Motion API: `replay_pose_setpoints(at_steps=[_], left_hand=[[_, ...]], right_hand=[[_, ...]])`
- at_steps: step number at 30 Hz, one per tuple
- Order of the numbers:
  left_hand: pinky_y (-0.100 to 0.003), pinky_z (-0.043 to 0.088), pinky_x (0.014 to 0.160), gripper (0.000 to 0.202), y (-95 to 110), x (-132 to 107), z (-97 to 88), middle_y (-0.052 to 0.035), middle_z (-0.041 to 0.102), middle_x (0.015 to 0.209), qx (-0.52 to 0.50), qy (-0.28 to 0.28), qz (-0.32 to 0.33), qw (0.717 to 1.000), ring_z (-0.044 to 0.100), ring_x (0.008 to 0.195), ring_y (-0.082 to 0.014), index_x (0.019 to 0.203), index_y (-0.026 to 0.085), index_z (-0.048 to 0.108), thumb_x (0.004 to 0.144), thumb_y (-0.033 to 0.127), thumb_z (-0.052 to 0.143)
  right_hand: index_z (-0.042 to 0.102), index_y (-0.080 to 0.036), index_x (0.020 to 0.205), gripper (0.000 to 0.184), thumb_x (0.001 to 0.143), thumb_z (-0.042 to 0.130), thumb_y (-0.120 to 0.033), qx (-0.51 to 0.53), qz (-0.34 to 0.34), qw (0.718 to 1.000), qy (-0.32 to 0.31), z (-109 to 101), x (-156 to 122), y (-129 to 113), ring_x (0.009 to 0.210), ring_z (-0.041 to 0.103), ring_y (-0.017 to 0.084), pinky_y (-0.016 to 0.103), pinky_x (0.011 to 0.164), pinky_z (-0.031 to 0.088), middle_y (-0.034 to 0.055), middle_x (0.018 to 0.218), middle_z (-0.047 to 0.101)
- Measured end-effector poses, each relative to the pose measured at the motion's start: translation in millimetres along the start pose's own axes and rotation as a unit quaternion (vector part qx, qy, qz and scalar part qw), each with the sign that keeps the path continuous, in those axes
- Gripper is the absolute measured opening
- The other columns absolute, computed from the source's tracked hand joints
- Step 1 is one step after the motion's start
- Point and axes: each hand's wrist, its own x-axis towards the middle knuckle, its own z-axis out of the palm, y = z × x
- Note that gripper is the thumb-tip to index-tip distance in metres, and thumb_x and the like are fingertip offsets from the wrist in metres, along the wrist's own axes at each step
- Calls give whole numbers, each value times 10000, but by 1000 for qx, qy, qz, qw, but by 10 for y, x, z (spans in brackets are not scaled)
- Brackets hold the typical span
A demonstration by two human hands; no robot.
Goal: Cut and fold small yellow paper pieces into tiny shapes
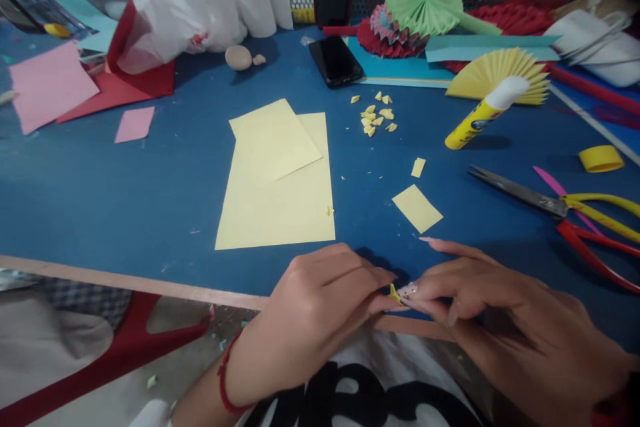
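Note:
My left hand [320,300] and my right hand [490,310] meet at the near edge of the blue table [150,187]. Together their fingertips pinch a tiny folded yellow paper piece [395,293]. My left fingers are curled closed around it. My right thumb and fingers press it, with the index finger stretched out above. Just beyond the hands lie two overlapping pale yellow sheets [280,180] and a small yellow paper rectangle [417,208]. A heap of several small folded yellow pieces [376,117] lies farther back.
A glue stick [483,117], its yellow cap [601,159], and two pairs of scissors [560,203] lie at the right. A black phone [335,60], pleated paper fans [425,7], pink and red sheets [50,83] and white plastic bags [190,7] line the back.

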Motion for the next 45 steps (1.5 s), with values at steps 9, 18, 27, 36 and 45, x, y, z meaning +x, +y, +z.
replay_pose_setpoints(at_steps=[9, 18, 27, 36, 45], left_hand=[[-258, 560, 737, 105, -15, 2, -4, -73, 804, 969, -79, 13, -7, 997, 693, 823, -156, 1114, 115, 734, 1013, 127, 710], [-241, 578, 698, 62, -14, 1, 6, -59, 810, 912, -84, 27, -18, 996, 716, 771, -147, 1065, 155, 751, 1028, 145, 702], [-233, 573, 725, 107, -22, 12, 12, -50, 813, 925, -119, 39, -22, 992, 706, 784, -138, 1049, 145, 743, 977, 65, 744], [-233, 560, 721, 78, -6, 4, 16, -51, 804, 914, -130, 42, -27, 990, 696, 784, -135, 1022, 138, 738, 972, 82, 759], [-219, 523, 701, 41, -19, -1, 6, -42, 772, 854, -149, 26, -51, 987, 672, 761, -118, 979, 121, 741, 1012, 111, 717]], right_hand=[[573, -274, 830, 278, 934, 798, -149, 43, 66, 995, 67, 144, -114, -108, 692, 817, 120, 299, 1096, 633, -120, 793, 819], [579, -288, 858, 284, 901, 825, -154, 66, 80, 989, 103, 165, -131, -74, 621, 806, 179, 430, 1014, 696, -95, 751, 806], [628, -270, 856, 260, 851, 849, -134, 85, 79, 987, 115, 139, -90, -63, 594, 804, 148, 313, 956, 705, -100, 734, 811], [595, -270, 866, 304, 860, 855, -112, 90, 110, 980, 142, 192, -166, -131, 626, 800, 141, 317, 987, 699, -95, 731, 799], [664, -266, 920, 223, 886, 834, -125, 105, 104, 983, 109, 175, -168, -118, 738, 820, 103, 193, 994, 648, -99, 814, 820]])
